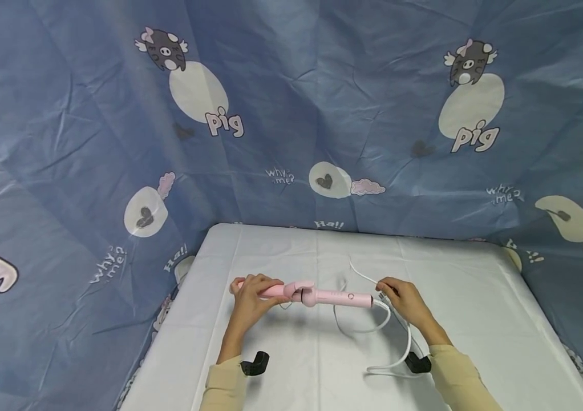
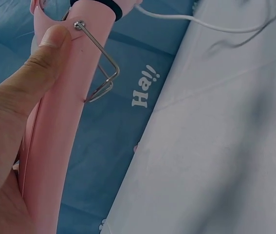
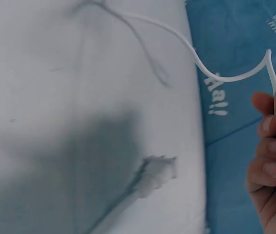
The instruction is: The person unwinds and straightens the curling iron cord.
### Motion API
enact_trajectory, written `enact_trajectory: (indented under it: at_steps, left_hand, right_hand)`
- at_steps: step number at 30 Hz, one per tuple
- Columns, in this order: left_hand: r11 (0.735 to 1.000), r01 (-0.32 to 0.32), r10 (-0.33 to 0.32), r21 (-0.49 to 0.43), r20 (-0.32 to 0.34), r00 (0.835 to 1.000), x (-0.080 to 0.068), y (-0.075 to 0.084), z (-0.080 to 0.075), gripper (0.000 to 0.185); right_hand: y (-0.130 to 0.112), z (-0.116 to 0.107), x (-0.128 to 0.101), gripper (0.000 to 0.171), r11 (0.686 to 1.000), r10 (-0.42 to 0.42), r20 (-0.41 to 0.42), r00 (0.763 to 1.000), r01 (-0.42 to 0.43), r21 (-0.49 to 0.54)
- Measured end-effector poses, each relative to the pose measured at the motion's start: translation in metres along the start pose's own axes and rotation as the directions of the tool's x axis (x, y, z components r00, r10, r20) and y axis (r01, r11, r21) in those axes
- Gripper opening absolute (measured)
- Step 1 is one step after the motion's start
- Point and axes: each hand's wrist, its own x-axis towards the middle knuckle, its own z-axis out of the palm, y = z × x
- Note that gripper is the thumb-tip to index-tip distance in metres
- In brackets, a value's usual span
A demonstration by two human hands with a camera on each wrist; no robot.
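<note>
A pink curling iron lies nearly level over the white table, its handle pointing right. My left hand grips it around the barrel, and in the left wrist view the thumb presses near the clamp's hinge. A bent metal wire stand sticks out from the barrel's side. From the handle's end runs a white cord, which loops over the table. My right hand holds a stretch of this cord in curled fingers, right of the handle. Something dark and white is partly hidden inside those fingers.
The white-covered table reaches back to a blue printed cloth that hangs behind and at the sides. Cord loops lie between the hands and near the right wrist. A black wrist mount sits at the left wrist, another at the right.
</note>
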Motion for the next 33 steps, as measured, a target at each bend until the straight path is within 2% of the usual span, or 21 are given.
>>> enact_trajectory:
  at_steps: [6,10,14,16,20,25,29,33]
  left_hand:
    - [0.999,0.017,-0.017,-0.038,-0.011,1.0,0.003,0.002,0.003,0.039]
    - [0.998,0.039,-0.039,-0.046,-0.013,0.999,0.005,0.0,0.006,0.038]
    - [0.998,0.051,-0.051,-0.029,-0.009,0.999,0.008,-0.002,0.011,0.038]
    - [0.998,0.055,-0.055,-0.017,-0.011,0.998,0.01,-0.004,0.015,0.038]
    - [0.998,0.066,-0.066,0.013,-0.004,0.998,0.016,-0.011,0.027,0.039]
    - [0.997,0.063,-0.064,0.043,0.032,0.997,0.021,-0.024,0.048,0.04]
    - [0.995,0.028,-0.033,0.1,0.054,0.998,0.021,-0.033,0.063,0.039]
    - [0.991,0.013,-0.022,0.133,0.062,0.998,0.019,-0.037,0.076,0.038]
  right_hand:
    - [0.019,0.011,-0.013,0.014,0.993,0.112,0.095,0.989,-0.108,-0.044]
    - [0.023,0.021,-0.026,0.021,0.985,0.171,0.206,0.963,-0.166,-0.043]
    - [0.022,0.033,-0.042,0.022,0.983,0.182,0.289,0.94,-0.167,-0.074]
    - [0.019,0.039,-0.05,0.02,0.985,0.166,0.305,0.938,-0.14,-0.104]
    - [0.011,0.045,-0.061,0.017,0.985,0.155,0.303,0.94,-0.124,-0.12]
    - [0.006,0.053,-0.074,0.007,0.98,0.191,0.239,0.952,-0.171,-0.099]
    - [0.006,0.057,-0.082,0.013,0.969,0.24,0.171,0.956,-0.224,-0.106]
    - [0.006,0.055,-0.087,0.014,0.968,0.241,0.142,0.96,-0.228,-0.101]
